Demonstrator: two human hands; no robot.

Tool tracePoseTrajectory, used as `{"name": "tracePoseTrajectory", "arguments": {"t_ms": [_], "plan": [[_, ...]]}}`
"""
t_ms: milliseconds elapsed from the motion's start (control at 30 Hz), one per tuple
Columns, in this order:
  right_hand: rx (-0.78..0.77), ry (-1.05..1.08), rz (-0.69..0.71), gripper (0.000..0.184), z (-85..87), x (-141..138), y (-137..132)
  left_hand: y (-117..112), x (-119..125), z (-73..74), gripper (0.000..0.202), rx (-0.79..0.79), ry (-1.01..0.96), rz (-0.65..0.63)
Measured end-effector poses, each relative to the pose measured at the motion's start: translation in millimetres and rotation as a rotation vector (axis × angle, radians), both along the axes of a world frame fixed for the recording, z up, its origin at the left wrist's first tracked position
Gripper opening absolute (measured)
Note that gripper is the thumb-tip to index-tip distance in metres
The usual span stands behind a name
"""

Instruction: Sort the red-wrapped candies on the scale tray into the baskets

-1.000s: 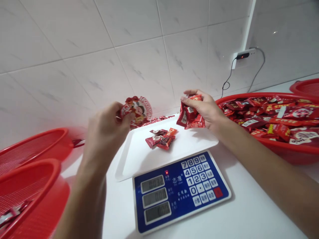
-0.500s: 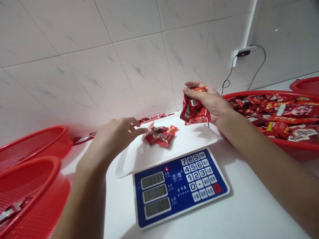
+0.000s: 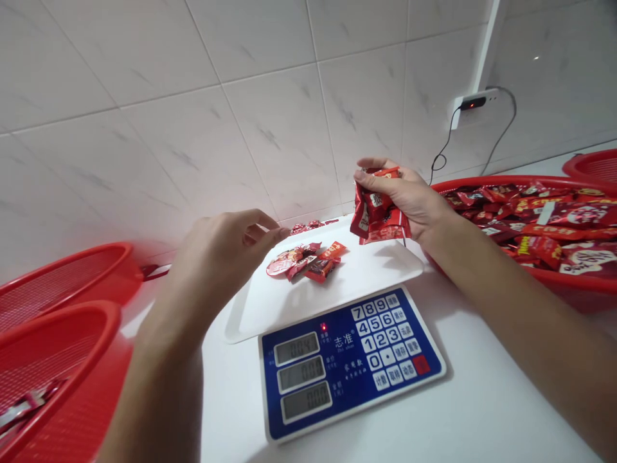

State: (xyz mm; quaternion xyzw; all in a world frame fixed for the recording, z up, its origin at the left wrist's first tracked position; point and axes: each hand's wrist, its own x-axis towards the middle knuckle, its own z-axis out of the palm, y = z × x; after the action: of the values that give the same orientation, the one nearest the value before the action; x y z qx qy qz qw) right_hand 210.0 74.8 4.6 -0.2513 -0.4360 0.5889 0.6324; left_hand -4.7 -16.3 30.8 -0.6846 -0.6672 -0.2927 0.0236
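Note:
My left hand (image 3: 226, 247) hovers open over the left part of the white scale tray (image 3: 366, 276), fingers loosely apart and holding nothing. Just right of its fingertips lies a small pile of red sweet packets (image 3: 306, 260), with a round red-and-white packet (image 3: 279, 265) at its left end. My right hand (image 3: 409, 199) is held above the tray's far right corner, closed on a bunch of red packets (image 3: 378, 215). The blue-faced electronic scale (image 3: 349, 360) with keypad and three displays sits in front of me.
A big red basket (image 3: 569, 283) full of red packets stands at the right, another red basket (image 3: 595, 164) behind it. Two red mesh baskets (image 3: 62, 334) are stacked at the left. A tiled wall rises behind, with a plugged socket (image 3: 475, 103) and cable.
My left hand lowered the round red-and-white packet onto the tray beside the pile, let go and drew back a little. My right hand kept its bunch and barely moved.

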Motion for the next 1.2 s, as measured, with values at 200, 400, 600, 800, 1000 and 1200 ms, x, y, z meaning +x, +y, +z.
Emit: {"name": "tracePoseTrajectory", "arguments": {"t_ms": [200, 400, 600, 800, 1000, 1200], "plan": [[-0.006, 0.001, 0.017, 0.018, 0.4, -0.2, -1.7, -0.5, 2.8, -1.4, 0.033, 0.017, 0.065, 0.014], [-0.003, -0.020, 0.019, 0.019, 0.1, -0.2, -1.3, -3.2, 4.9, -0.7, 0.034, 0.003, 0.085, 0.000], [0.024, -0.047, 0.087, 0.023, -5.3, 1.3, 2.9, -3.0, 8.8, -0.5, 0.035, -0.014, 0.108, 0.015], [0.018, -0.069, 0.091, 0.025, -5.4, 1.0, 1.5, -2.8, 11.2, -0.9, 0.034, -0.006, 0.141, 0.021], [0.042, -0.031, 0.073, 0.025, -7.1, -0.5, 2.9, -3.8, 8.9, -0.5, 0.033, -0.008, 0.107, 0.008], [0.031, -0.024, 0.074, 0.029, -14.5, -17.6, -8.4, -2.4, 37.7, -14.6, 0.034, -0.006, -0.124, -0.227]]}}
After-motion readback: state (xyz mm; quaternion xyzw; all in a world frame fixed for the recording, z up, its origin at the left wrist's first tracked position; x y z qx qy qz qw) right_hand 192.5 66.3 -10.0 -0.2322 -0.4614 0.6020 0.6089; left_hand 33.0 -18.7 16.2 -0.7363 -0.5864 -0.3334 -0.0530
